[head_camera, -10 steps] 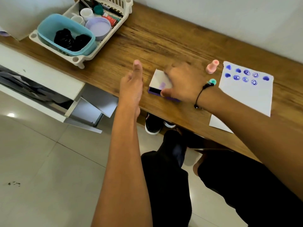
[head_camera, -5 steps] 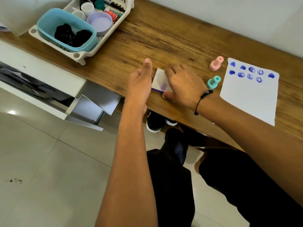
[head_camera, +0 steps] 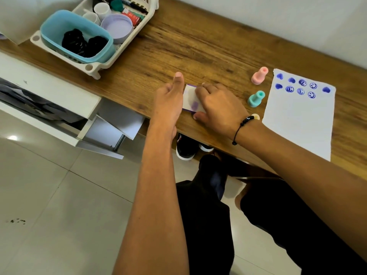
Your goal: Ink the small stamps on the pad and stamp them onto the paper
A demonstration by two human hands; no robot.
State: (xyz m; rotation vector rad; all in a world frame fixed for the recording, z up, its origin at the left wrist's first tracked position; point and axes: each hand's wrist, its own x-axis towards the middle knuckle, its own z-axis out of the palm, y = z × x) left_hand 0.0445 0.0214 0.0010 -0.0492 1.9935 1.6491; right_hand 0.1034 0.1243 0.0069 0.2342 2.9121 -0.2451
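The ink pad, a flat box with a white lid smeared purple and a purple base, lies near the desk's front edge. My left hand presses against its left side, thumb pointing up. My right hand lies over its right half, fingers on the lid and thumb at the front edge. A pink stamp and a teal stamp stand upright to the right. A yellowish stamp peeks out behind my right wrist. The white paper carries several blue prints along its top.
On the wooden desk, a white rack at the back left holds a teal tub, cups and a lilac lid. An open white drawer juts out below the desk's left part. Shoes sit under the desk.
My left hand has moved right until it touches the pad's left side. My right hand has settled flatter on the lid. The head view has shifted, so the yellowish stamp now shows.
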